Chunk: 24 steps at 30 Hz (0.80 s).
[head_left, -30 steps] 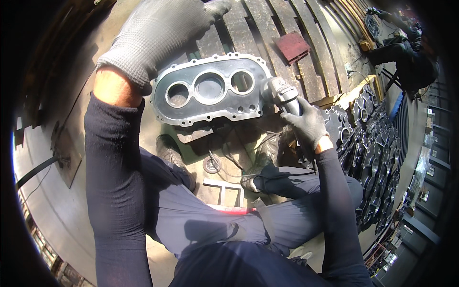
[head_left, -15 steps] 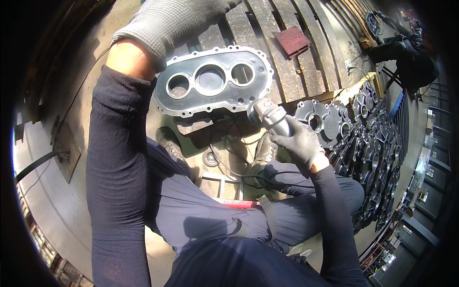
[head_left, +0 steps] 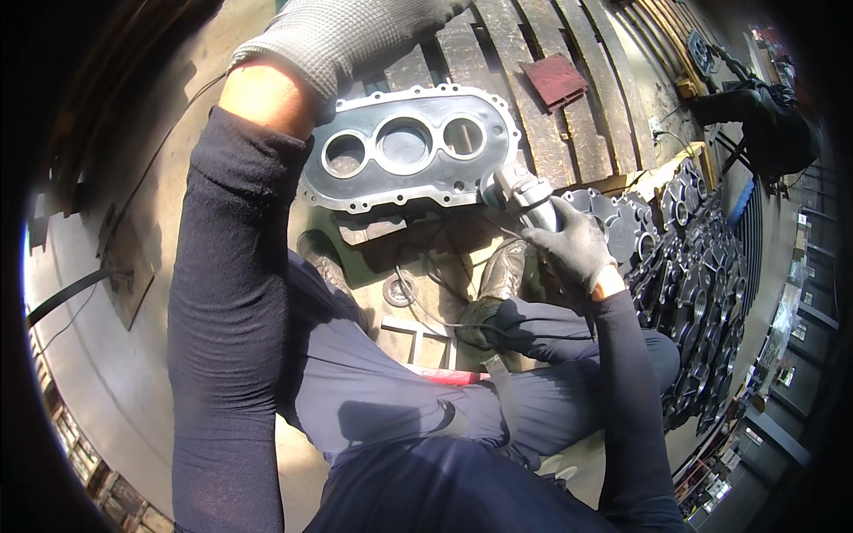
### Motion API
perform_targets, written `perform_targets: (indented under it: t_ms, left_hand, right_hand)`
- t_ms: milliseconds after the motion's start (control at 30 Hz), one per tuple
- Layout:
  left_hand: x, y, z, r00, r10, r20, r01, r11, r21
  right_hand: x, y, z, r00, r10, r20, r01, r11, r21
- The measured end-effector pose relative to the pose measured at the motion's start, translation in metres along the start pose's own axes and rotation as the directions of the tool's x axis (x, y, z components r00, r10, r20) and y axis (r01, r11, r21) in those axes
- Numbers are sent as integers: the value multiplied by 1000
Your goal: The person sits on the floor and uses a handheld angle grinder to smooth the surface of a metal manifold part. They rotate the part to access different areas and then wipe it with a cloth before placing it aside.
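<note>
A long oval metal housing cover [head_left: 355, 189] with three round openings and a bolt-hole rim lies on the wooden pallet in front of me. In its grey glove, my right hand [head_left: 576, 244] is closed round the body of an angle grinder [head_left: 533, 197]. The grinder's head is beside the cover's right lower rim; contact is unclear. My left hand [head_left: 342, 37], also gloved, reaches over the cover's far left side to the upper picture edge. Its fingers are cut off there, so their state is hidden.
A dark red block [head_left: 555, 82] lies on the pallet [head_left: 506, 62]. Many similar dark castings [head_left: 684, 293] are piled to my right. A cord and a grinding disc [head_left: 400, 289] lie on the floor between my boots. Another person [head_left: 769, 129] sits at the far right.
The view has shifted slightly, so cover and pallet appear a little farther right. The grinder and my right hand have moved slightly right along the cover's rim.
</note>
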State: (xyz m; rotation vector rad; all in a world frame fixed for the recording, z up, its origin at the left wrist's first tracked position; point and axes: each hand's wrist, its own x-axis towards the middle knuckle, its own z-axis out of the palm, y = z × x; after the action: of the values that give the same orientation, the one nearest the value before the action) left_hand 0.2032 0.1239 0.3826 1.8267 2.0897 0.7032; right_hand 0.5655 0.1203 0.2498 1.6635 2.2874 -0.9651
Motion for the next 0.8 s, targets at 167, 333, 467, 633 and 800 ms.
perform_targets:
  t_ms: [167,333,467,633,800]
  left_hand:
    - [-9,2,-7,1000,5,12,-6,1000,4]
    - [-5,6,-8,997,-66,32,66,998,-3]
    - [-10,11,-15,996,-84,40,84,996,7]
    - [-25,-8,-11,991,106,-81,-98,991,96]
    - [-14,1,-7,996,-65,66,66,998,-21]
  right_hand:
    - [-20,-12,22,995,-19,102,11,997,76]
    - [-29,-33,52,963,-94,254,36,974,226]
    - [-37,-25,65,962,-125,243,16,913,407]
    - [-34,-4,39,993,-95,74,24,761,648]
    - [-41,10,-31,991,112,-66,-11,576,818]
